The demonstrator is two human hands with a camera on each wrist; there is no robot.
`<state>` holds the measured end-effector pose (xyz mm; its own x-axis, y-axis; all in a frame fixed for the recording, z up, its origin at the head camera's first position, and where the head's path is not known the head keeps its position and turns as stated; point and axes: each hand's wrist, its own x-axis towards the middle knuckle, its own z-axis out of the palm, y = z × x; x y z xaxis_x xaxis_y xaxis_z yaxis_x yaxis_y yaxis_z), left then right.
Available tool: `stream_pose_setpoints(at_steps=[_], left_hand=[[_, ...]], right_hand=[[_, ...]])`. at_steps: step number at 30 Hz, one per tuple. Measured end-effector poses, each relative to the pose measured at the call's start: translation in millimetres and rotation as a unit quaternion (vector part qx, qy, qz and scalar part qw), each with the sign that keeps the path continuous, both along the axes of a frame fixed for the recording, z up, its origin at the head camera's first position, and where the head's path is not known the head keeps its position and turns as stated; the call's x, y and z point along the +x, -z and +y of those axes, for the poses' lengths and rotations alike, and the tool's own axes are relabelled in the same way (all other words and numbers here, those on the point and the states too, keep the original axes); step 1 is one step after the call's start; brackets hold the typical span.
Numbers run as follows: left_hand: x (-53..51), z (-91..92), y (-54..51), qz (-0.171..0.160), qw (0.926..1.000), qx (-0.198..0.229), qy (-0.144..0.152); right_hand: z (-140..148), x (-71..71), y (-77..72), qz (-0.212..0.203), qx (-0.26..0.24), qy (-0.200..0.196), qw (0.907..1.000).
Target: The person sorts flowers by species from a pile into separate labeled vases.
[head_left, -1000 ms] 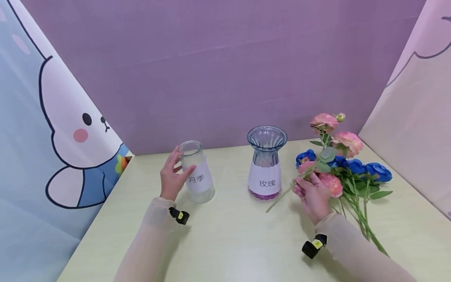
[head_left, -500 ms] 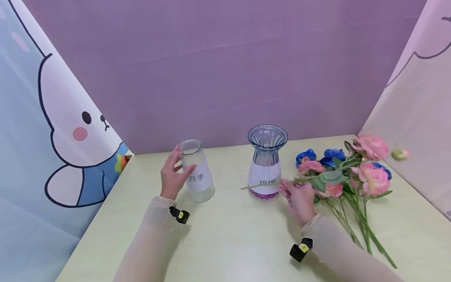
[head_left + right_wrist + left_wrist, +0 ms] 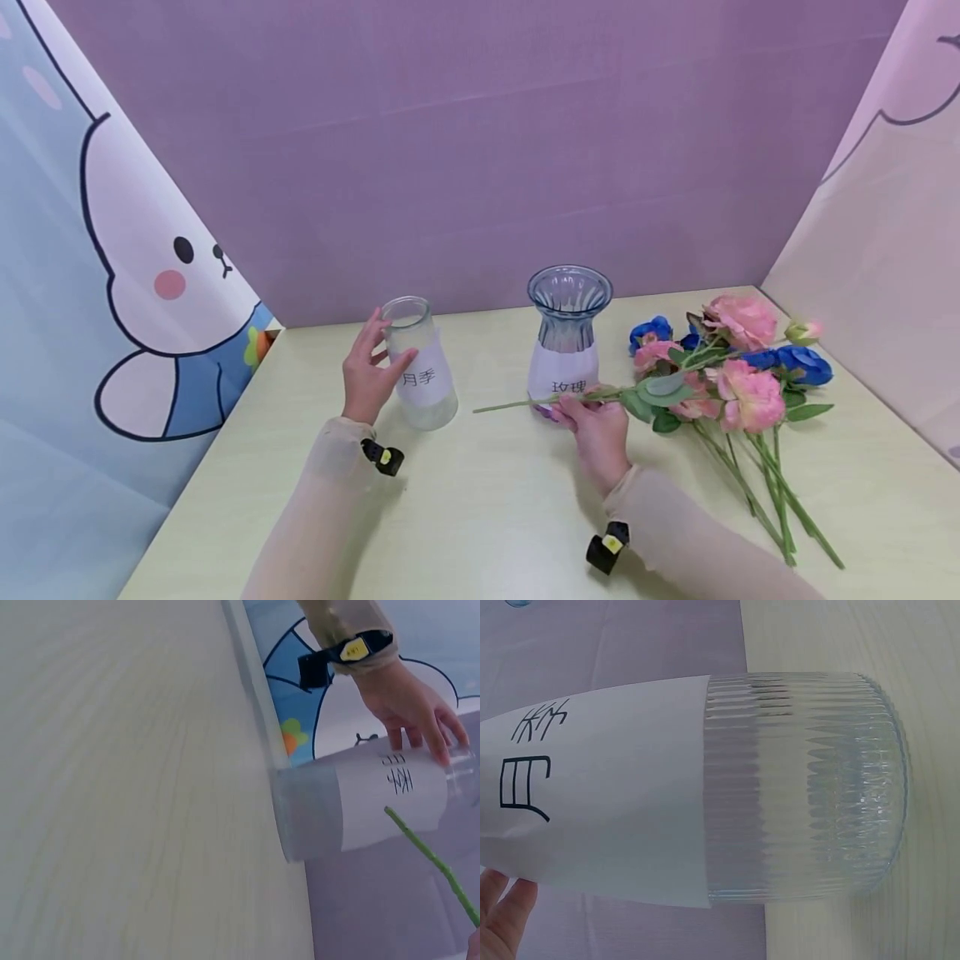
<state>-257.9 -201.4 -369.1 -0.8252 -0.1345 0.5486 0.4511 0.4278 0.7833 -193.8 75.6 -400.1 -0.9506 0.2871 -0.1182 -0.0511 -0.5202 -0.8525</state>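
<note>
Green stem [image 3: 433, 858] pinched in right fingers [image 3: 576, 411] partly hides vase [image 3: 564, 362] lettering [image 3: 561, 387]; left fingers [image 3: 370, 337] grip jar [image 3: 422, 365].

The ribbed vase [image 3: 567, 332] is smoky blue above and purple at its base, its white label [image 3: 546, 365] lettered in black. Left of the vase, a fluted clear jar [image 3: 427, 417] wears a similar label [image 3: 435, 392]. Crossing before the vase, a green stem [image 3: 502, 407] carries pink blooms [image 3: 752, 400]; right of the vase, other flowers [image 3: 806, 364] are deep blue. Behind it, the backdrop [image 3: 480, 167] is plain purple.
</note>
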Motion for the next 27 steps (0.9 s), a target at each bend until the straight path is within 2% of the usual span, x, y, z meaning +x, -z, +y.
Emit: stream_pose_setpoints(at_steps=[5, 11, 16, 21, 27], left_hand=[[-0.1, -1.1, 1.0, 0.001, 1.0000, -0.001, -0.002], [0.0, -0.3, 2.2, 0.002, 1.0000, -0.003, 0.003], [0.3, 0.1, 3.1, 0.011, 0.9999, -0.008, 0.004], [0.3, -1.0, 3.4, 0.024, 0.9996, -0.014, -0.001], [-0.5, 0.2, 2.4, 0.023, 0.9997, -0.013, -0.002]], right_hand=[[-24, 2.8, 0.3, 0.008, 0.013, 0.004, 0.9999], [-49, 5.1, -1.8, 0.038, 0.027, 0.025, 0.9986], [-66, 3.8, -8.0, 0.060, -0.010, 0.059, 0.9965], [-81, -0.3, -22.6, 0.070, -0.052, 0.080, 0.9930], [-84, -8.8, -38.4, 0.071, -0.084, 0.099, 0.9890]])
